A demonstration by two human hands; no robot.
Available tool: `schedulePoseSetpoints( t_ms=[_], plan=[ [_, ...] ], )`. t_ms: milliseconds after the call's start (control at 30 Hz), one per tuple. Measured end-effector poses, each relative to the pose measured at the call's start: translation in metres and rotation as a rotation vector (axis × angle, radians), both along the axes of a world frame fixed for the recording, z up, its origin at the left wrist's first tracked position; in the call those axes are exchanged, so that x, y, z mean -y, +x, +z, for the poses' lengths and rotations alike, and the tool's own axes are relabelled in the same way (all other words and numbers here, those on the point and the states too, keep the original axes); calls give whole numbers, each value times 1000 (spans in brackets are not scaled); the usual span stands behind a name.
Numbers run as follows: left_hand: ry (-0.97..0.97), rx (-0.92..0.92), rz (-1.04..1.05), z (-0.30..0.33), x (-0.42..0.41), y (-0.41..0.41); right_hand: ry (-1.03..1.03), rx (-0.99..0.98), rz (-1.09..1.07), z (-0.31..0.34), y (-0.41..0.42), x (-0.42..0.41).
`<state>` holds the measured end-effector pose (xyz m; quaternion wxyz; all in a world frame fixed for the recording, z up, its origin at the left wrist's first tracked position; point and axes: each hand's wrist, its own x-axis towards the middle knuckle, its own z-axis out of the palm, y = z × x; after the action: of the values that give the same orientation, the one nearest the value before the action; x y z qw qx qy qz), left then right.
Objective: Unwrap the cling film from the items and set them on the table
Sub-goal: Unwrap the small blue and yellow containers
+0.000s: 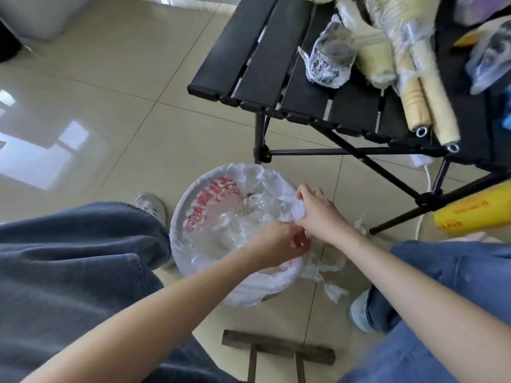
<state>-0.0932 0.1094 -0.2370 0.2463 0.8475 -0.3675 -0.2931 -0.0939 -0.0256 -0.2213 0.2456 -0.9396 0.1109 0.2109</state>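
A bin lined with a white plastic bag (193,205) with red print stands on the floor between my knees, with crumpled cling film (240,219) inside. My left hand (279,244) pinches a piece of film at the bin's near right rim. My right hand (318,211) grips the bag's edge on the right rim. On the black slatted table (265,67) lie film-wrapped items: a glass jar (329,62), yellow paint rollers (414,87) with long handles, and a wrapped bundle (489,62) at the far right.
Strands of loose cling film (329,275) trail on the tiled floor right of the bin. A yellow roll (475,211) lies under the table's right side by the table legs (387,172). A wooden stool edge (276,349) is in front of me. My shoes flank the bin.
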Motion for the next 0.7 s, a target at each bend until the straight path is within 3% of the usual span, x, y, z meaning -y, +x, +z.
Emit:
schedulePoseSetpoints(
  t_ms=[133, 233, 433, 700],
  plan=[
    [-47, 185, -10, 21, 6, 29, 1, -13, -23, -1, -13, 30],
    [92, 313, 50, 25, -13, 66, 83, 0, -22, 0, -14, 38],
    [421, 279, -41, 16, -18, 84, 123, -15, -11, 4, -18, 44],
    [399, 346, -106, 13, 19, 78, 64, -10, -74, 8, -33, 72]
  ],
)
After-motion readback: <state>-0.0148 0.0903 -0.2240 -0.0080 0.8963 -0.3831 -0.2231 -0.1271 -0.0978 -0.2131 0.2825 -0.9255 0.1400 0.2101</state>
